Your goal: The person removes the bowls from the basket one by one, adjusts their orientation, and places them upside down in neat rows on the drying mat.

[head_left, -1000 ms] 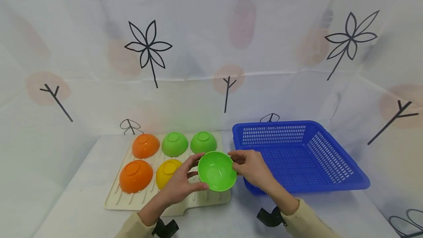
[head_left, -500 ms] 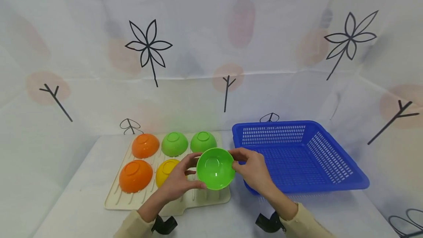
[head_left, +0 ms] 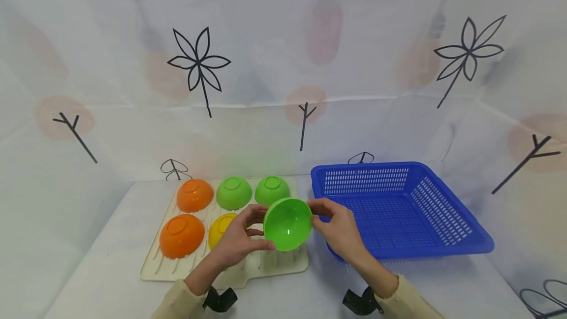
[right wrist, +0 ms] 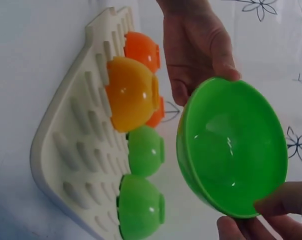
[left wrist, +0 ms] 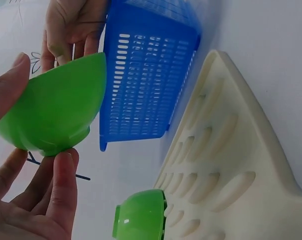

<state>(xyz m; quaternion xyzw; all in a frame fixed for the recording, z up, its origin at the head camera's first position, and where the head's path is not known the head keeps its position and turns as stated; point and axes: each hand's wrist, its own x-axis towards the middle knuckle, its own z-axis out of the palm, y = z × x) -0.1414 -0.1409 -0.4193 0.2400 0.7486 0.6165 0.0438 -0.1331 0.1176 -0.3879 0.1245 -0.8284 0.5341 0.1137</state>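
Both hands hold a bright green bowl (head_left: pixel 288 226) between them, in front of the right end of a cream ribbed drying mat (head_left: pixel 166 272). My left hand (head_left: pixel 236 240) grips its left side, thumb at the rim and fingertips under the base in the left wrist view. On the other side, my right hand (head_left: pixel 340 228) pinches the rim between thumb and fingers. The bowl's inside faces the head camera. Upside down on the mat sit two orange bowls (head_left: pixel 182 236), two green bowls (head_left: pixel 234 193) and a yellow bowl (head_left: pixel 220 228) partly hidden by the left hand.
A blue perforated plastic basket (head_left: pixel 398 249) stands right of the mat, its near left corner behind the right hand. White cloth with flower drawings covers the table (head_left: pixel 106 250) and hangs as a backdrop (head_left: pixel 266 38). Black wrist cameras (head_left: pixel 361 302) sit at both cuffs.
The held green bowl has risen slightly and tilted, so more of its outer wall shows at the upper left. Both hands have shifted a little with it. The mat, its bowls and the basket stay put.
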